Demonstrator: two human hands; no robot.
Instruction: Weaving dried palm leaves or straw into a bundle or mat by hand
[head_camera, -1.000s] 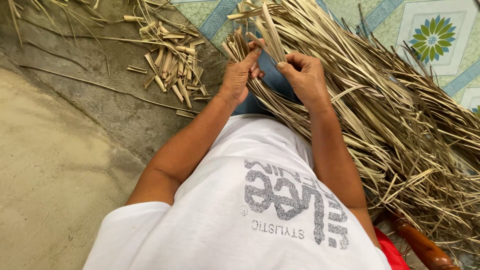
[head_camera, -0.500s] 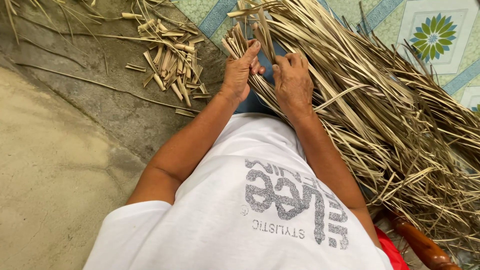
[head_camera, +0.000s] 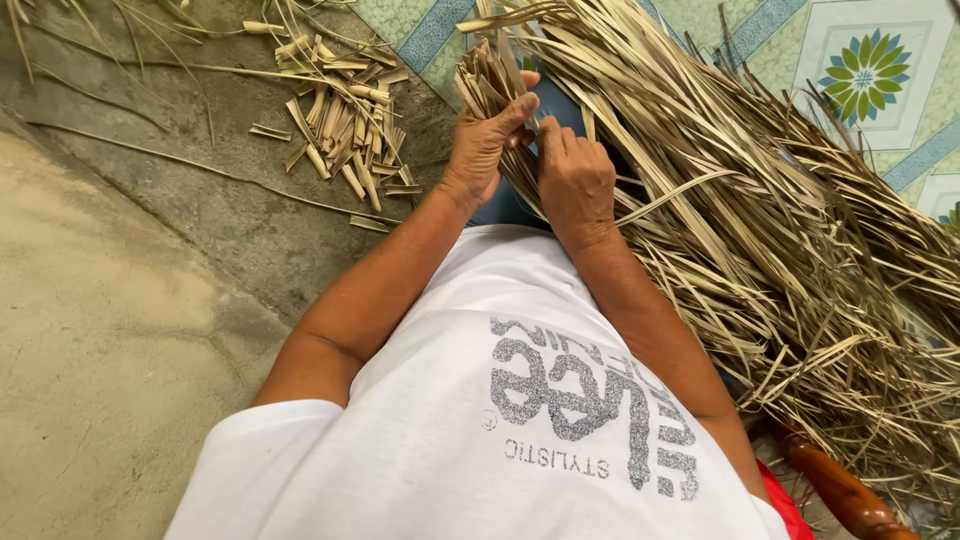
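Observation:
A big sheaf of dry, tan palm leaf strips lies across my lap and runs off to the right. My left hand grips the cut ends of a bunch of strips at the sheaf's near end, thumb pressed on top. My right hand sits just right of it, fingers curled and pinching a strip in the same bunch. The two hands almost touch. Whether the right hand holds a tool is hidden by its fingers.
A heap of short cut leaf offcuts lies on the grey concrete floor to the left. Patterned floor tiles lie beyond the sheaf at the upper right. A brown wooden chair arm shows at the lower right.
My right hand has moved left and down, closing in on my left hand. The upright strips it held earlier are now lowered into the bunch. My left hand keeps its grip.

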